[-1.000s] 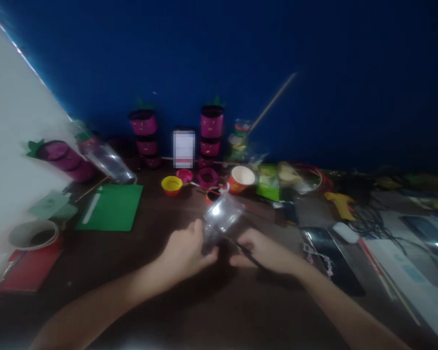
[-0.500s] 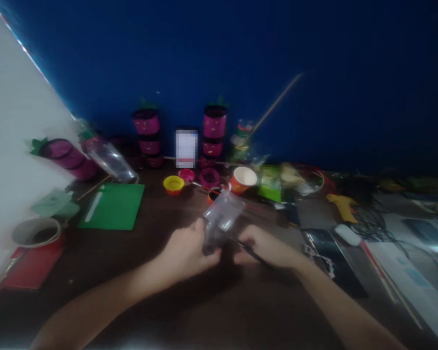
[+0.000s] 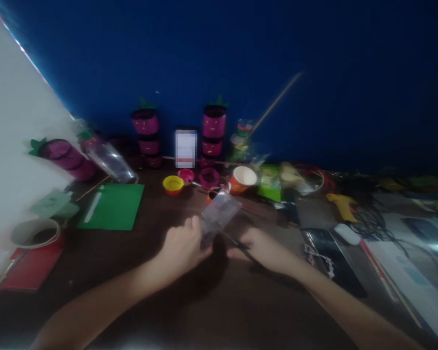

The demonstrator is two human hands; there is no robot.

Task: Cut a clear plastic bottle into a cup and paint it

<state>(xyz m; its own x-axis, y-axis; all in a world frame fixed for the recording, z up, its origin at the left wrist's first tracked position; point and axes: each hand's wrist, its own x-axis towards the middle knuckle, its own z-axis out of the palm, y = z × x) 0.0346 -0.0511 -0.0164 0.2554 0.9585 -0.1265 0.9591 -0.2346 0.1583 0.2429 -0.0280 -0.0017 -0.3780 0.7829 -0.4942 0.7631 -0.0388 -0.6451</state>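
A small indoor handicraft corner is seen; whether it belongs to a home or a studio cannot be told. A dark table [image 3: 241, 311] is set against a deep blue wall [image 3: 219, 53], with a pale wall [image 3: 14, 112] at the left. Craft work is indicated by purple tiered containers [image 3: 214, 127] topped with green leaf shapes [image 3: 38, 147], a clear plastic bottle [image 3: 112, 159], a green sheet [image 3: 117, 209], small coloured cups [image 3: 173, 184] and a yellow glue gun [image 3: 341, 204] beside tangled cables [image 3: 368, 226].

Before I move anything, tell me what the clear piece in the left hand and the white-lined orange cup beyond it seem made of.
Clear piece: probably thin, glossy plastic, being transparent with a pale sheen. White-lined cup: perhaps coated paper, given its smooth, pale inside; plastic is possible.
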